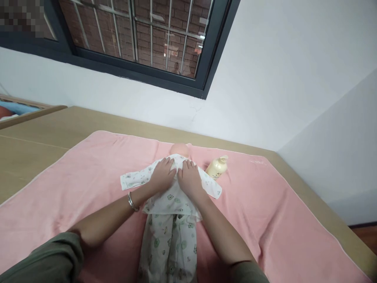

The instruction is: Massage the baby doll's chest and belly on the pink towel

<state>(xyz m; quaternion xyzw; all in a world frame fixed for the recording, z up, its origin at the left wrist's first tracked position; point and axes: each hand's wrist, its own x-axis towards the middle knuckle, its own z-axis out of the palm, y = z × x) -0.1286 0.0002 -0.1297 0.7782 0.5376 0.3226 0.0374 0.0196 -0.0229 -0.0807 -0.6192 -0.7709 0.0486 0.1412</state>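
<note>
A white patterned baby top point(172, 200) is spread over a baby-sized figure, its long sleeves stretched out to both sides. Only the smooth, rounded head point(179, 149) shows beyond the collar; whether this is a doll I cannot tell. Matching trousers point(157, 243) extend below the hem toward me. My left hand point(161, 175) lies flat on the left part of the chest, fingers extended, with a silver bangle on the wrist. On the right part of the chest rests my right hand point(191, 179), also flat. The thumbs are close together near the middle.
A pale yellow bottle point(217, 169) lies tilted just beyond the right sleeve. Beneath everything is a pink blanket point(97, 169) on a wooden surface point(55, 129). A white wall point(253, 98) and a dark-framed barred window point(147, 68) rise behind.
</note>
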